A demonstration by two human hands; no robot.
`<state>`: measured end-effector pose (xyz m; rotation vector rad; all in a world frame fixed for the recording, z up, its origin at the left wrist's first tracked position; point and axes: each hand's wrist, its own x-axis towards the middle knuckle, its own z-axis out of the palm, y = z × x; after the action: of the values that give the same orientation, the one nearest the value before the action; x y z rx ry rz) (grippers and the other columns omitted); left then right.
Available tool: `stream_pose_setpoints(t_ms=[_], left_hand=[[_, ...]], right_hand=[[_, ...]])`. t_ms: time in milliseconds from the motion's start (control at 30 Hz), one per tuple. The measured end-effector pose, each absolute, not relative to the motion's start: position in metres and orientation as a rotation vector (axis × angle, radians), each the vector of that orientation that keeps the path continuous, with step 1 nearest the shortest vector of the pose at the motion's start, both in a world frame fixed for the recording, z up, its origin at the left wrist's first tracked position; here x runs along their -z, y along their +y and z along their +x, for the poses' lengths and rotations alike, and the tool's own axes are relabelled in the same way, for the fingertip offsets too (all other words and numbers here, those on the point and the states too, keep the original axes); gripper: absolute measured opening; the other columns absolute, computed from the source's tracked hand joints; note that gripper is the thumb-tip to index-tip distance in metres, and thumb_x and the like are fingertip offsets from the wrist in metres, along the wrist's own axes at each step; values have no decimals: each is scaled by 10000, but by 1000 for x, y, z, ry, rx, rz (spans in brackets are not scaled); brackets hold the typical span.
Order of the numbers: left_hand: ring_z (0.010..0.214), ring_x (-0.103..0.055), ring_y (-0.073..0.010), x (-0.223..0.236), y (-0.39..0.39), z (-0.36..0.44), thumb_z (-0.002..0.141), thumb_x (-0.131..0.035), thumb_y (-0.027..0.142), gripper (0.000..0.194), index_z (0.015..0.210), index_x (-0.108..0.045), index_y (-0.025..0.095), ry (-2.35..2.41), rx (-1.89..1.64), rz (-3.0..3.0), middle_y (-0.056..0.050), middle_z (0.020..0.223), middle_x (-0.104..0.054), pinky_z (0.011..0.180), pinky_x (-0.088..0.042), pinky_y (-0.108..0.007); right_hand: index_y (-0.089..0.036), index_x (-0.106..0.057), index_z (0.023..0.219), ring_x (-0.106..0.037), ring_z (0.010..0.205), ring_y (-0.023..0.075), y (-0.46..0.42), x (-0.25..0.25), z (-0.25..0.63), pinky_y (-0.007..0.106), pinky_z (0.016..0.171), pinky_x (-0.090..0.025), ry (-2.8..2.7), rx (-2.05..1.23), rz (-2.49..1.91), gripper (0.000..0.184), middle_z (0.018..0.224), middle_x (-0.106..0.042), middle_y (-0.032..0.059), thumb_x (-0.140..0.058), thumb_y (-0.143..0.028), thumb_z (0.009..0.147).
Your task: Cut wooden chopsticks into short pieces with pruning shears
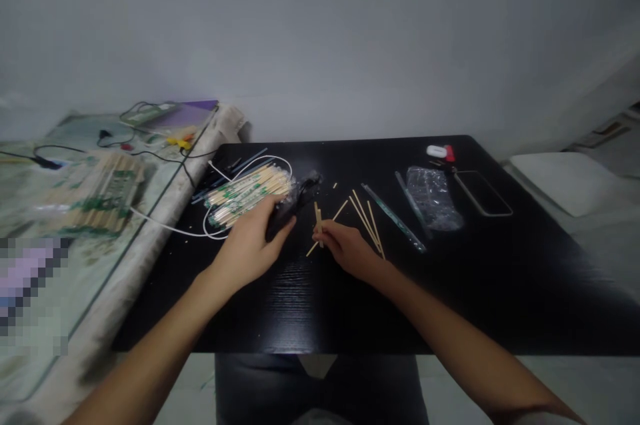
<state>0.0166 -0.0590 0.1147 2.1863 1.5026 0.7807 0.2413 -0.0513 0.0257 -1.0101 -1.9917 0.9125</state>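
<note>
My left hand (257, 231) is wrapped round a dark, black tool (283, 217) whose narrow end points away to the right; its exact kind is hard to make out. Between the fingertips and thumb of my right hand (350, 248) are short wooden stick pieces (319, 215), held roughly upright. A thin wooden stick lies on the black table (300, 305) under those fingers. Several loose thin sticks (367, 221) lie just beyond my right hand. Beside my left hand, wrapped bundles of chopsticks (245, 195) with green print rest on the table.
A white cable (175, 230) loops around the bundles. To the right lie a clear wrapper strip (395, 218), a crumpled plastic bag (433, 198), a U-shaped metal frame (485, 193) and a white case (437, 151). Another chopstick pack (107, 195) is on the glass-topped left table.
</note>
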Motion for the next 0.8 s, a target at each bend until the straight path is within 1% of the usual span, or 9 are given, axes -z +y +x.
stream_pose_setpoints(t_ms=[100, 167, 233, 333, 467, 667, 800], left_hand=[[1082, -669, -332, -126, -66, 5, 924, -572, 321, 404, 1310, -555, 201, 1661, -533, 2469, -135, 1212, -688, 925, -513, -434], [1055, -670, -359, -133, -70, 5, 905, -575, 288, 424, 1317, -557, 188, 1762, -347, 2607, -160, 1201, -678, 900, -520, -461], [1016, -673, -367, -139, -73, 10, 892, -586, 270, 428, 1310, -568, 178, 1806, -198, 2708, -170, 1169, -675, 886, -525, -474], [985, -675, -361, -144, -74, 20, 897, -587, 267, 391, 1278, -587, 175, 1806, -59, 2799, -162, 1118, -676, 874, -530, -472], [956, -681, -347, -147, -74, 27, 934, -549, 278, 316, 1225, -600, 166, 1820, 61, 2830, -149, 1063, -671, 850, -535, -464], [948, -690, -336, -148, -77, 29, 946, -530, 260, 318, 1242, -587, 159, 1826, 155, 2854, -139, 1052, -667, 826, -548, -446], [873, -694, -320, -147, -78, 29, 952, -522, 260, 293, 1221, -586, 166, 1827, 192, 2819, -131, 998, -661, 784, -549, -430]], right_hand=[[-235, -608, 953, -652, 840, 177, -51, -24, 240, 294, 816, -484, -1989, -907, -1019, 177, 910, -681, 31, -473, -307, 1042], [-229, -615, 954, -663, 854, 174, -51, -22, 240, 289, 829, -488, -1993, -907, -1009, 172, 930, -693, 33, -480, -291, 1041], [-222, -624, 967, -676, 872, 170, -50, -21, 239, 279, 843, -492, -1993, -896, -1005, 162, 953, -706, 37, -491, -279, 1041], [-219, -645, 1018, -697, 925, 177, -49, -18, 239, 276, 869, -500, -1991, -862, -1004, 150, 995, -726, 48, -509, -279, 1041], [-210, -666, 1060, -710, 977, 185, -49, -16, 238, 285, 905, -507, -2003, -828, -999, 163, 1057, -742, 64, -515, -267, 1041], [-200, -680, 1024, -719, 924, 185, -49, -17, 238, 276, 871, -518, -2009, -796, -1012, 176, 984, -747, 66, -518, -266, 1043], [-202, -673, 987, -716, 861, 181, -50, -17, 238, 274, 827, -522, -2027, -779, -1037, 174, 939, -741, 56, -522, -269, 1043]])
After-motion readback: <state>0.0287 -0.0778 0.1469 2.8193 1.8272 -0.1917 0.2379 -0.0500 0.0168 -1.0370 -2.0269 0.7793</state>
